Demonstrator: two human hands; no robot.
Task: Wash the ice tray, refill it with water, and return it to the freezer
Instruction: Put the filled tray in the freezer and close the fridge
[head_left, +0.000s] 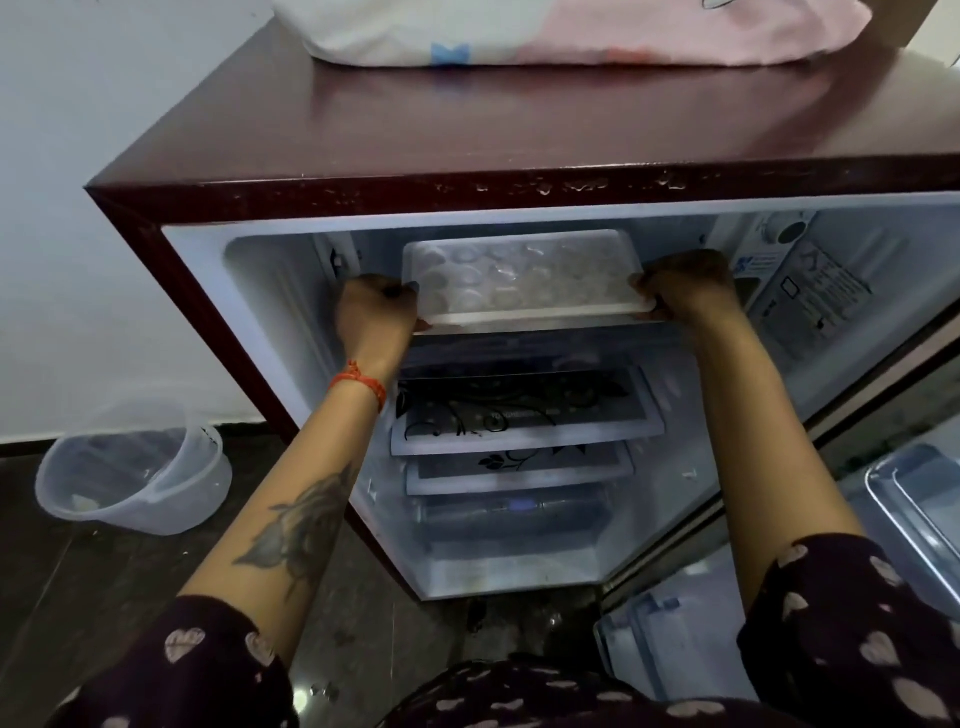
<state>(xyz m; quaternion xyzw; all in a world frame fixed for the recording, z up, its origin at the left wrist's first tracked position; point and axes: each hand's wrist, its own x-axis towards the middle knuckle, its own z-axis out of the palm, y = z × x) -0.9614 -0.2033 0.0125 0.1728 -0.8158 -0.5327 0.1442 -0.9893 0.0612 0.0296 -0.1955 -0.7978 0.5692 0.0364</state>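
The left hand (376, 317) and right hand (685, 288) each clamped one short end of the ice tray (519, 275), likely holding it level so its cells would not spill. The tray sat at the front edge of the freezer (270, 291) compartment, atop the open fridge (467, 171).

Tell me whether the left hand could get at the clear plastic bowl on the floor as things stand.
Probably not right now: the left hand grips one end of the white ice tray in the freezer, the right hand the other. The clear plastic bowl lies unobstructed, low beside the fridge.
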